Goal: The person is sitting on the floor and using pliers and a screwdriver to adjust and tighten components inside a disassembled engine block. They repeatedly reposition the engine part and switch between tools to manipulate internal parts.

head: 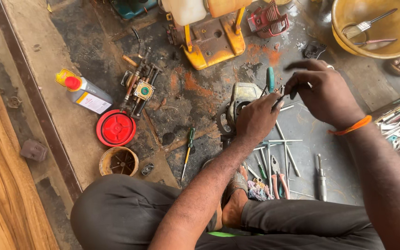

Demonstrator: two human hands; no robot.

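Observation:
My left hand rests on a small grey engine part on the oily floor, its fingertips pinching a thin dark piece. My right hand, with an orange band at the wrist, meets it from the right and pinches the same small piece between thumb and fingers. A screwdriver with a teal handle stands up just behind the fingers. What exactly the small piece is I cannot tell.
Loose tools lie below my hands: metal rods, pliers, a green screwdriver. To the left sit a red cap, a round filter housing, a carburettor and a bottle. A yellow machine frame and yellow bowl stand behind.

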